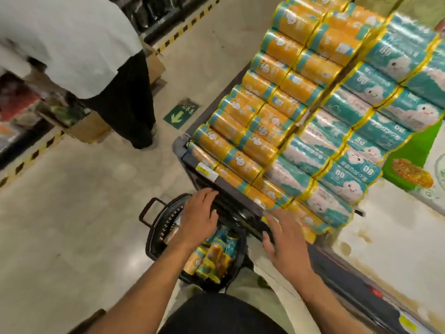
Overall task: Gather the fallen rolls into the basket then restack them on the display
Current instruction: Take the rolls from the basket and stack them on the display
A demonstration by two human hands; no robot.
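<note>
A black shopping basket (154, 227) stands on the floor below me and holds several orange and teal rolls (212, 256). My left hand (198, 218) hovers over the basket's far side with fingers spread, holding nothing. My right hand (285, 239) reaches toward the lowest orange rolls (308, 220) at the front of the display, fingers straight, empty. The display (301, 112) is a sloping stack with orange rolls on the left and teal rolls (361, 131) on the right. The picture is blurred by motion.
The dark shelf frame (204, 179) with a yellow price tag sits just beyond the basket. Another person (96, 56) stands at the upper left beside cardboard boxes (89, 128). A green arrow sign (179, 115) is on the pale floor.
</note>
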